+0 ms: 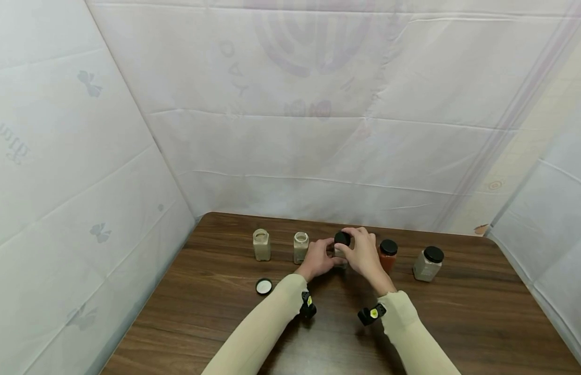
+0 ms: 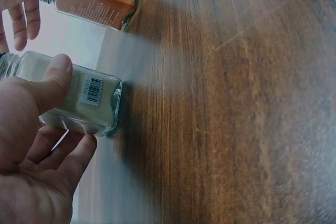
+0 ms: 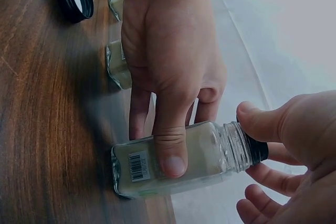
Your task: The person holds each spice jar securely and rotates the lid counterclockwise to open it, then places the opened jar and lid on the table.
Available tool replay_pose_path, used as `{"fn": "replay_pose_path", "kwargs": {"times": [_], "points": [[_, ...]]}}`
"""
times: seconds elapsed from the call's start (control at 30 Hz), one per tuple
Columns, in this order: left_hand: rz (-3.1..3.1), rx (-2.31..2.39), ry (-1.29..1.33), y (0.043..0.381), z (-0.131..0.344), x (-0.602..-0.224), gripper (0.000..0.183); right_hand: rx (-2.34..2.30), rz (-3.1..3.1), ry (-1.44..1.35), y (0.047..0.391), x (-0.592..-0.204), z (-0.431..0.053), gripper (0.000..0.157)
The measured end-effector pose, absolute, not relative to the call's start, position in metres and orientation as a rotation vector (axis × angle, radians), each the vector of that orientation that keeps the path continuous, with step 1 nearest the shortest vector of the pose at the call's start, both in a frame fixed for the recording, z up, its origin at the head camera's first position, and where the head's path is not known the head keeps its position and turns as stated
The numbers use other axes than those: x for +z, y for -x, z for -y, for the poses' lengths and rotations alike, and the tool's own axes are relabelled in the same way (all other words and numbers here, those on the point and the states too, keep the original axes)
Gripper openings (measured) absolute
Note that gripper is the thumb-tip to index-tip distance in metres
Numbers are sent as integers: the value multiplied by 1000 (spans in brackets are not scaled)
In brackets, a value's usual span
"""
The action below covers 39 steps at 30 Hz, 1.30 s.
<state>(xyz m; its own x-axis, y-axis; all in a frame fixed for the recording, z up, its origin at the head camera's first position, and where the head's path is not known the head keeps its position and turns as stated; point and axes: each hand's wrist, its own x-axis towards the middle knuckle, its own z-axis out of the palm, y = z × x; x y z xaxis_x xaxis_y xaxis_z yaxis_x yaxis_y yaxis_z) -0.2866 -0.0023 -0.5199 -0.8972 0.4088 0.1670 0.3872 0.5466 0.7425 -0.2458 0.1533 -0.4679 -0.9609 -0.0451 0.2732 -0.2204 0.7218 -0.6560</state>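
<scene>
A glass jar of pale powder stands on the table, a barcode label on its side. My left hand grips the jar's body, thumb on one face and fingers round the other side. Above it my right hand pinches the black lid at the jar's neck. Bare glass threads show below that lid in the right wrist view. Just right of the right hand stands a jar of orange-red powder with a black lid, also visible in the left wrist view.
Two lidless jars of pale powder, one at the far left and one beside the left hand, stand on the wooden table. A loose black lid lies with its white inside up. Rightmost is a lidded jar. White sheeting hangs behind.
</scene>
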Motion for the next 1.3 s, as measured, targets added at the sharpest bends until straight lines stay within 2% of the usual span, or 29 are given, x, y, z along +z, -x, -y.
{"fn": "replay_pose_path", "kwargs": {"times": [1.1,1.3], "points": [[-2741,1296,-695,284,2,-521,43,1012,2630,-247,228,-452,-170,50],[-2773,1258,-682,283,3,-517,53,979,2628,-272,223,-452,-177,47]]}}
